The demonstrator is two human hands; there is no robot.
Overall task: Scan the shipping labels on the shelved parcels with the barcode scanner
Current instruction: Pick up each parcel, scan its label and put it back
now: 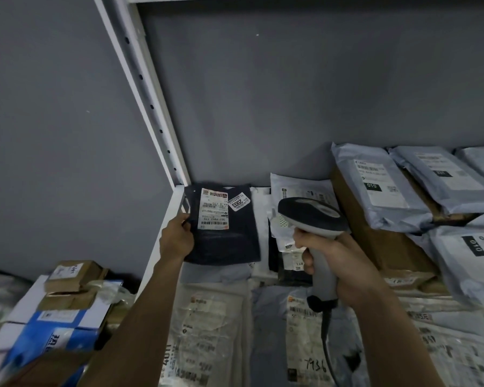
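My left hand [176,238] grips the left edge of a dark flat parcel [227,241] at the shelf's back left corner. The parcel carries a white shipping label [213,209] and a small tag marked 2003 [239,202]. To the right, my right hand [334,263] holds the handle of a grey and black barcode scanner [312,216]. The scanner's head sits just right of the dark parcel and points toward the back of the shelf. Its black cable [326,339] hangs down from the handle.
Grey mailer bags [375,185] with labels lie stacked on brown boxes [375,244] at the right. White and clear parcels [207,331] cover the shelf front. A white slotted shelf post [146,88] rises at left. Small cartons and a blue-white box [56,322] sit lower left.
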